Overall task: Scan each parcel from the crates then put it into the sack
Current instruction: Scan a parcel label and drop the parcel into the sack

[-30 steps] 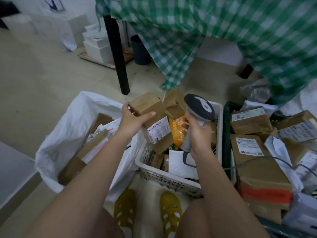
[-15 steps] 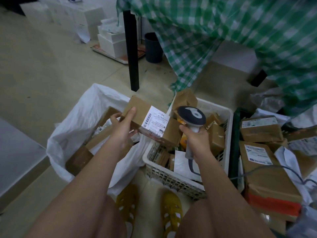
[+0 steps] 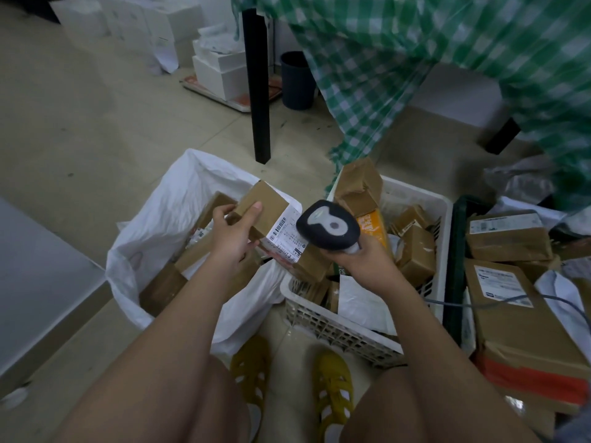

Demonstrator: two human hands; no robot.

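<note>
My left hand grips a brown cardboard parcel with a white barcode label facing up, held over the gap between the sack and the white crate. My right hand grips the handle of a dark handheld scanner, whose head sits right beside the label. The white sack stands open at the left with several brown parcels inside. A white plastic crate in the middle holds several parcels. A dark green crate at the right is piled with larger boxes.
A black table leg stands behind the sack, and a green checked cloth hangs over the crates. White boxes and a dark bin sit at the back. My feet in yellow sandals are below the crate. The scanner cable crosses the right-hand boxes.
My left hand has carried the parcel leftward toward the sack and turned its label up. The scanner has tilted down beside the label. The view has shifted.
</note>
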